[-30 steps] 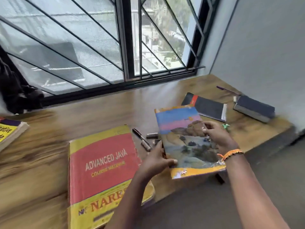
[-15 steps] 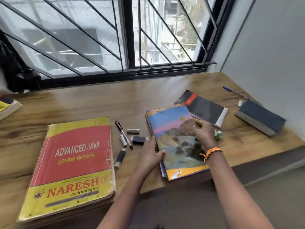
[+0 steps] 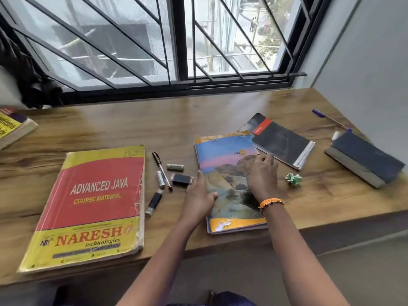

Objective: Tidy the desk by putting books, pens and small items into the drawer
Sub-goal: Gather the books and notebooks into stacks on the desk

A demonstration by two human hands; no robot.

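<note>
Now, line by line:
Desk: wooden desk [image 3: 154,120] below a barred window [image 3: 181,40].
Landscape notebook: landscape notebook [image 3: 223,155] lies flat near the desk's front edge, its top right corner overlapping a black spiral notebook [image 3: 284,142].
Left hand: left hand [image 3: 199,196] rests on the notebook's left edge, thumb across the cover, fingers down along the side; a loose hold, not a closed fist.
Right hand: right hand [image 3: 262,173] lies palm down on the cover with fingers curled toward the top right; it presses rather than grips. An orange bracelet [image 3: 270,202] sits on that wrist.
Small items: between the 2 big books lie a black pen [image 3: 161,171], a white marker [image 3: 160,179], a USB stick [image 3: 154,203], a small grey tube [image 3: 175,166] and a black eraser-like block [image 3: 181,179], which is just beside the left fingers.
Red book: red Advanced Java book [image 3: 92,204] lies flat at the left.
Paper scrap: crumpled green paper [image 3: 293,179] lies right of the right hand.
Far right: dark blue book [image 3: 366,157] with a purple pen [image 3: 329,118] beyond it.
Far left: yellow book [image 3: 12,129], partly cut off.
</note>
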